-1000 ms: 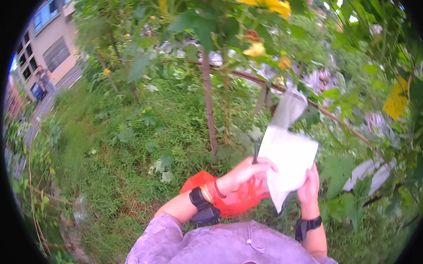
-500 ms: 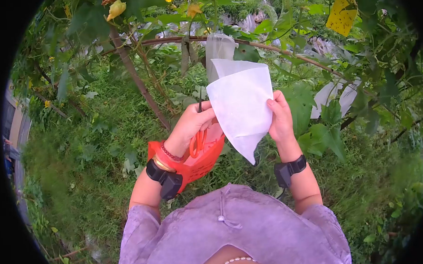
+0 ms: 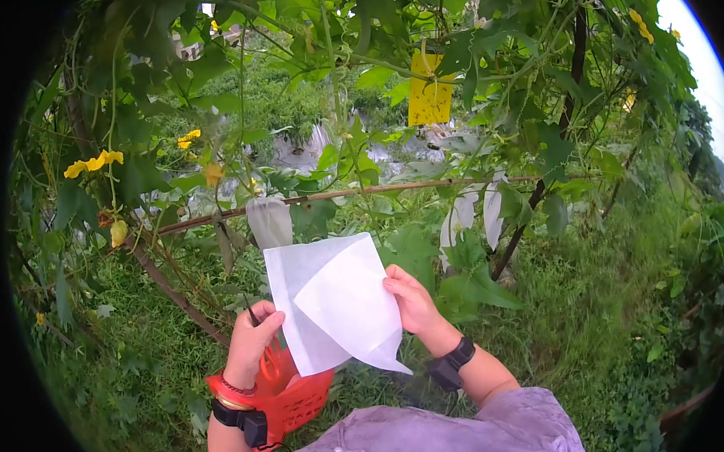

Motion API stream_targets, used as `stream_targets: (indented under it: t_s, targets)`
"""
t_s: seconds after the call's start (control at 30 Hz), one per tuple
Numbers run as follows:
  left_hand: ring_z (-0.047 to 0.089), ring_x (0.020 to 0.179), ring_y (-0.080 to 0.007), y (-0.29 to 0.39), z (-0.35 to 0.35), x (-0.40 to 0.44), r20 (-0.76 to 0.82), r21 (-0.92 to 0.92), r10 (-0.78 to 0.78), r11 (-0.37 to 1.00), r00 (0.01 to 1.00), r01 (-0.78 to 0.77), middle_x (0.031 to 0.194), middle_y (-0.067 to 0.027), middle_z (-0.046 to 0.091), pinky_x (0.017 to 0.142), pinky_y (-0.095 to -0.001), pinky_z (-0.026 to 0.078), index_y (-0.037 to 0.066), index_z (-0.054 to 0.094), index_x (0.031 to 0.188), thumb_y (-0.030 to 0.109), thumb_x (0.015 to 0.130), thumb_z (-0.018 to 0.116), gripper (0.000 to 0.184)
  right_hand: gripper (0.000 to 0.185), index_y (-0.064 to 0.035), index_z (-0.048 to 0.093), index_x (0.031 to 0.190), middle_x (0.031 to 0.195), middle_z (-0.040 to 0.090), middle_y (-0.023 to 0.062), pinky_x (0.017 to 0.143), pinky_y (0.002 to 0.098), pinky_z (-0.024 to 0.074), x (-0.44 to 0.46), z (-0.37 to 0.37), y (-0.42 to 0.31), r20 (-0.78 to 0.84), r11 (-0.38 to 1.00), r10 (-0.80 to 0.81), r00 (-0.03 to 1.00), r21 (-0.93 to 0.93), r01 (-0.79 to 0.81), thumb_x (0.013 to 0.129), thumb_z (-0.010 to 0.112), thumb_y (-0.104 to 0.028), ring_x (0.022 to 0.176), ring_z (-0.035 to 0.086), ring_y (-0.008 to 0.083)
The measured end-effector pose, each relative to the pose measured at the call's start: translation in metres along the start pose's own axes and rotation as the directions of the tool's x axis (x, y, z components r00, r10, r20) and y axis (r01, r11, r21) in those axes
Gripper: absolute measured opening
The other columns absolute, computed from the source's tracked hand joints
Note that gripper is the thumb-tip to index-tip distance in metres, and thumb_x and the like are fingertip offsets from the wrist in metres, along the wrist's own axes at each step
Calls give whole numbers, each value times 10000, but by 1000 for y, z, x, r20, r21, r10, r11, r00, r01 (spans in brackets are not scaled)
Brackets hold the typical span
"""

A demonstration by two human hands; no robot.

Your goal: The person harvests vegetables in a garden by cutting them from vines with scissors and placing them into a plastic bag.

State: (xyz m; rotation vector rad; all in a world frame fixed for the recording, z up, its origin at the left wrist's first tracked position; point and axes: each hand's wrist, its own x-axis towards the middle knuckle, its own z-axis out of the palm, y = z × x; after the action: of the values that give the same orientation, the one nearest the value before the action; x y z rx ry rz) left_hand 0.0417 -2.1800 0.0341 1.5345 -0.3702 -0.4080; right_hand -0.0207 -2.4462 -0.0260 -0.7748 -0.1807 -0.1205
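A thin white fabric bag [image 3: 345, 298], partly folded over, is spread between my hands. My right hand [image 3: 416, 304] is closed on its right edge, thumb on top. Closed around scissors [image 3: 269, 361] with red-orange handles, my left hand [image 3: 253, 341] has the dark blades pointing up past its fingers. The left thumb meets the white bag's left edge; how firmly it grips there I cannot tell. From my left wrist hangs a red plastic bag [image 3: 298, 405], its contents mostly hidden.
A thin horizontal pole [image 3: 361, 191] crosses in front, with a whitish bag [image 3: 270, 223] hanging from it. More white pieces [image 3: 459, 220] hang at the right. A yellow speckled card [image 3: 430, 88] dangles among vines. A slanting stake [image 3: 173, 288] stands at left.
The view has tilted up and turned right. The white bag has been spread wider, showing its left part and a folded-over layer. Both hands stay at its sides.
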Motion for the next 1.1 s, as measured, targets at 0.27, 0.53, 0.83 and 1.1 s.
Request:
stream_targets:
  t_s: [0.27, 0.53, 0.83, 1.1]
  targets:
    - [445, 547, -10, 36, 11, 13, 74, -123, 46, 992, 996, -36, 649, 65, 512, 484, -147, 333, 61, 534, 782, 132, 796, 607, 102, 98, -21, 508, 860, 835, 583, 69, 695, 255, 446, -11, 28, -30, 24, 815, -140, 990, -566, 129, 866, 471, -112, 742, 553, 126]
    - [434, 499, -11, 58, 25, 41, 146, -289, 82, 957, 986, -37, 643, 44, 527, 436, -149, 320, 64, 544, 811, 194, 817, 596, 140, 150, -35, 524, 940, 829, 560, 3, 653, 224, 438, 70, 105, -1, 272, 834, 13, 962, -534, 140, 842, 549, -146, 743, 527, 70]
    - [339, 400, -16, 111, -5, 73, -226, -161, 297, 928, 928, -336, 608, 43, 480, 429, -171, 346, 69, 524, 816, 178, 837, 552, 114, 71, -59, 499, 802, 743, 535, 4, 604, 236, 431, 148, 46, -52, -27, 837, -249, 968, -510, 201, 821, 516, -125, 663, 519, 92]
    - [311, 400, -27, 157, 29, 99, -225, -7, 322, 943, 920, -332, 550, 71, 409, 435, -191, 295, 83, 519, 783, 203, 820, 583, 141, 216, -25, 525, 975, 920, 564, 38, 739, 265, 442, 142, 78, -127, 496, 726, 125, 859, -636, 261, 852, 519, -203, 830, 530, 103]
